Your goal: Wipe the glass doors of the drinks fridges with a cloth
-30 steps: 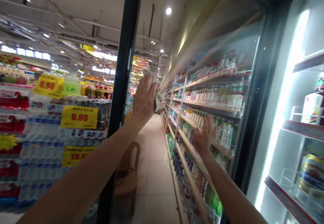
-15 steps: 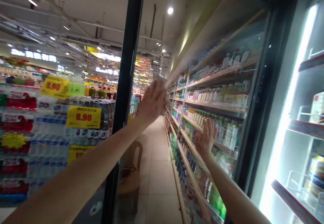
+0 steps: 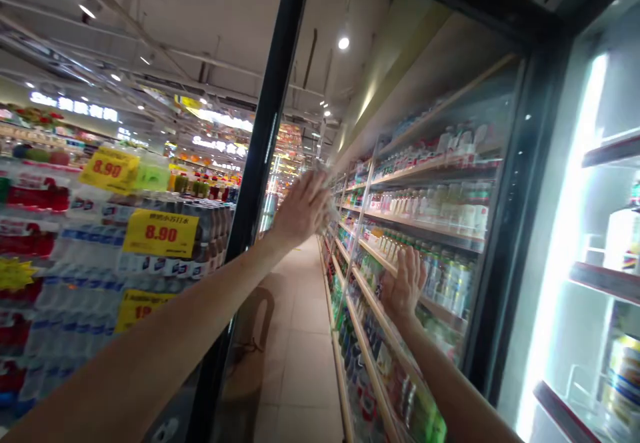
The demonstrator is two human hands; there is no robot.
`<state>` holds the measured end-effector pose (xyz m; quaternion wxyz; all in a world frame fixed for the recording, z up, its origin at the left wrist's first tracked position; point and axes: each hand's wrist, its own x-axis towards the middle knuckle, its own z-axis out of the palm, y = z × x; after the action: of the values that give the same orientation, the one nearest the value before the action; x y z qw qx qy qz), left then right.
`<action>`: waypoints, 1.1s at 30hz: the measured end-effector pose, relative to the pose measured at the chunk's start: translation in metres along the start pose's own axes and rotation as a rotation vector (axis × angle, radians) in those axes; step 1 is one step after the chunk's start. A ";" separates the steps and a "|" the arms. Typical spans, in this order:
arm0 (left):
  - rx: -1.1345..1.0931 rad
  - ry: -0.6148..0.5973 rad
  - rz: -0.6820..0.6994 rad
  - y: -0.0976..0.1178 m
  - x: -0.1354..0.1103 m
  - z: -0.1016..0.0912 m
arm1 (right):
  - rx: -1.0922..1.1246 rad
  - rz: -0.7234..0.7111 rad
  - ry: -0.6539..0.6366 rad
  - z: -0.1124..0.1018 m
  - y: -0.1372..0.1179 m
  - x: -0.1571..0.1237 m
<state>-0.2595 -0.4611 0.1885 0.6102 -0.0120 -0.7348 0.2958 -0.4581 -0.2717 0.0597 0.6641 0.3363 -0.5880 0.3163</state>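
In the head view a black-framed glass door (image 3: 425, 43) stands open in front of me. My left hand (image 3: 300, 208) is on its pane near the left frame bar, fingers together and pressed over a pale, crumpled cloth (image 3: 329, 215). The cloth is blurred and mostly covered by the hand. Lower and to the right, my right hand (image 3: 403, 283) lies against the same glass with its fingers stretched upward, holding nothing that I can see. Both arms reach in from the bottom edge.
Right of the door is a lit cooler with shelves (image 3: 607, 283) and a can (image 3: 623, 379). Through the glass appear bottle-filled shelves (image 3: 425, 226), a tiled aisle floor (image 3: 305, 363) and a brown chair (image 3: 250, 363). Stacked bottle packs (image 3: 85, 276) with yellow price signs (image 3: 160, 233) stand left.
The view has tilted, showing more of the door's top frame. My left hand is less blurred and slightly lower in the picture, still at the glass. My right hand stays at the pane.
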 end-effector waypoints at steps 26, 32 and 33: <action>-0.146 -0.166 0.703 0.112 0.019 0.038 | -0.036 0.183 0.051 0.000 0.033 0.009; -0.017 -0.008 0.089 0.019 0.098 0.008 | -0.022 0.192 0.018 -0.003 0.029 0.011; -0.004 0.030 -0.035 0.008 0.106 0.004 | -0.021 0.193 0.020 -0.004 0.029 0.011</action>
<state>-0.2931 -0.4166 0.2787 0.6262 -0.0051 -0.7263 0.2834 -0.4781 -0.2521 0.0726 0.6397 0.2679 -0.6145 0.3760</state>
